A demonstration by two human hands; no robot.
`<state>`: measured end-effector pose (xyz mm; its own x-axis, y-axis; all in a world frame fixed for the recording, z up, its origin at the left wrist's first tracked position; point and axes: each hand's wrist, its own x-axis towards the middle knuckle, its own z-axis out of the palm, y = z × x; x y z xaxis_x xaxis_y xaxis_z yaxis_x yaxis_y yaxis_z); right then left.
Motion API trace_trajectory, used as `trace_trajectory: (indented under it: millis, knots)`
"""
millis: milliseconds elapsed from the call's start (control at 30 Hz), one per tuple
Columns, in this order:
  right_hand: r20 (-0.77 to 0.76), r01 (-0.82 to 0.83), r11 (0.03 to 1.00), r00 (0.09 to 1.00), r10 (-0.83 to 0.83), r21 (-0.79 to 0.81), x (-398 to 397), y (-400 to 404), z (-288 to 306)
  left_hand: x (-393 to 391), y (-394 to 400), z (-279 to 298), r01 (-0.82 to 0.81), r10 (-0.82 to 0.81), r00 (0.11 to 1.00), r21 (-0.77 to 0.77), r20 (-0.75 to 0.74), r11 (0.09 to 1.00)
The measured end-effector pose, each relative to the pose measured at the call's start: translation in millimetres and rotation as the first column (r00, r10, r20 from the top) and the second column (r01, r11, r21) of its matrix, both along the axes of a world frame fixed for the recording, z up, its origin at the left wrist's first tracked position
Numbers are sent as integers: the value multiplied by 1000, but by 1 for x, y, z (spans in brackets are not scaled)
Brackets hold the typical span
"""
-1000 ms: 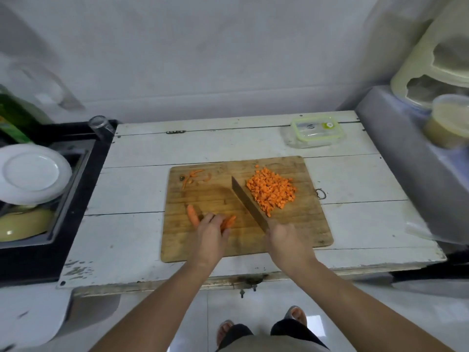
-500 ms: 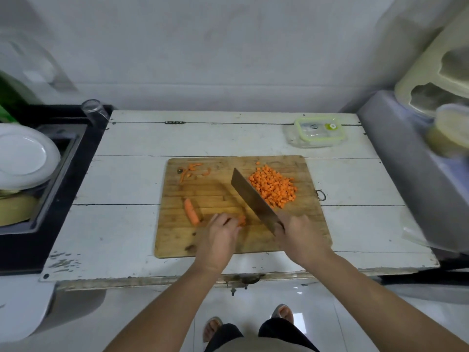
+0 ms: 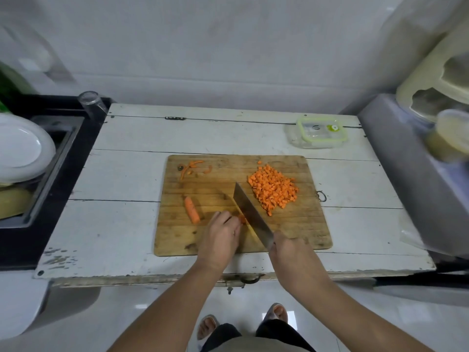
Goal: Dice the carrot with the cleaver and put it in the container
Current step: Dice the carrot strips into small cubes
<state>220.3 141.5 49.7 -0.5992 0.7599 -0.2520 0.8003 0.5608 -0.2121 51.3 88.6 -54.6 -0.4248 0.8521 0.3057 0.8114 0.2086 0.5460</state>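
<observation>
wooden cutting board [image 3: 299, 232] lies flat near the front of a worn white plank table [image 3: 121, 224]. right hand [image 3: 291, 255] wrapped around the handle of the cleaver [image 3: 250, 214], fingers curled tight on it; the handle itself is hidden inside the fist. blade runs diagonally away from the hand, up and to the left, edge down on or just over the board. left hand [image 3: 219, 235] rests on the board just left of the blade, fingers bent down over a small carrot piece [image 3: 242, 219]; only a bit of orange shows between fingertips and blade, so the hold is a press-and-pinch on that piece. a second carrot stub [image 3: 191, 210] lies loose on the board to the left of the left hand, apart from it. diced carrot pile [image 3: 272, 190] sits on the right half of the board, just beyond the blade, with a few stray cubes around it. thin carrot peelings [image 3: 191, 167] in the far left corner of the board. clear container [image 3: 317, 132] with a green-rimmed lid on it stands on the table past the board's far right corner, well apart from the dice. off the table's left edge, a dark sink [image 3: 63, 148] holding a white plate [image 3: 20, 148]; an upturned glass [image 3: 91, 101] at its far corner.
</observation>
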Motion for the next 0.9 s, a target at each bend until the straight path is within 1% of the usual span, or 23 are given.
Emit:
trace_trajectory:
  millis: [67, 133, 233, 300, 367, 467, 533, 600, 700, 767, 900]
  knots:
    - [19, 6, 1000, 1000, -6, 12, -2, -3, 2, 0, 0, -1, -11, 11, 1000, 1, 21, 1000]
    - [65, 7, 1000, 998, -7, -2, -5, -6, 6, 0, 0, 1, -17, 17, 1000, 0, 11, 1000]
    - [139, 7, 1000, 990, -4, -17, -14, -12, 5, -3, 1, -2, 0, 0, 1000, 5, -2, 1000]
    - [155, -11, 1000, 988, 11, -1, -26, -8, 1, -5, 1, -6, 14, -14, 1000, 8, 9, 1000]
    - [112, 11, 1000, 994, -11, 8, -40, 4, -4, -7, 0, -9, 44, -44, 999, 11, 19, 999]
    - [-9, 83, 996, 996, -83, -38, -42, 20, -7, -10, -4, -12, 101, -101, 995, 28, -12, 994]
    - [-60, 112, 993, 992, -115, -45, -31, 17, -5, -10, -5, -9, 98, -98, 995, 43, -9, 994]
    - [-92, 105, 994, 990, -109, -42, -21, 8, -3, -10, -3, -7, 70, -71, 997, 42, 10, 997]
    - [-79, 47, 999, 996, -49, -20, -16, -5, -2, -8, -3, -7, 51, -52, 997, 12, 53, 999]
    - [-52, 32, 999, 998, -33, -17, -16, -12, -2, -9, -4, -7, 56, -57, 997, 8, 55, 998]
    - [61, 51, 998, 997, -49, -29, -20, -22, 0, -9, -3, -7, 50, -50, 997, 3, 55, 999]
